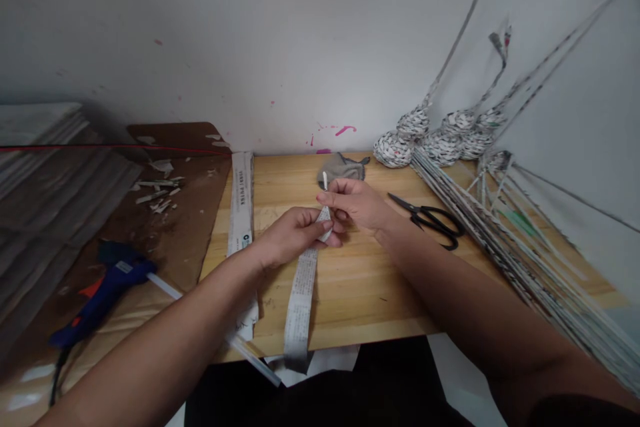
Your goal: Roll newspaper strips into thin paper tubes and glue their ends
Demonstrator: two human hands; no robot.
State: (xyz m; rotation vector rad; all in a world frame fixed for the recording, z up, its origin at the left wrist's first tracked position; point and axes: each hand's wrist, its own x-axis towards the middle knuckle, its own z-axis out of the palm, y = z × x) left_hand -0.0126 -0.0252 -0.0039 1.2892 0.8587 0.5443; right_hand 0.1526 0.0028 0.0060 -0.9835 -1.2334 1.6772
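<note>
Between both hands is a newspaper strip point(301, 287), its upper end narrowed to a thin rolled tip that pokes out above my fingers. My left hand point(300, 230) pinches the strip where it is folded at a slant. Just above and to the right, my right hand point(357, 203) has its thumb and forefinger closed on the rolled end. From my left hand the flat tail hangs down over the table's front edge. Behind my right hand lies a crumpled grey cloth point(343, 169), and black-handled scissors point(430, 217) rest to the right.
Woven newspaper gourd shapes point(400, 147) stand against the wall, their long stems sticking up. A bundle of rolled paper sticks point(480, 247) lies at right. Flat paper strips point(241, 200) are left of the hands. A blue glue gun point(103, 293) and paper scraps point(160, 193) are further left.
</note>
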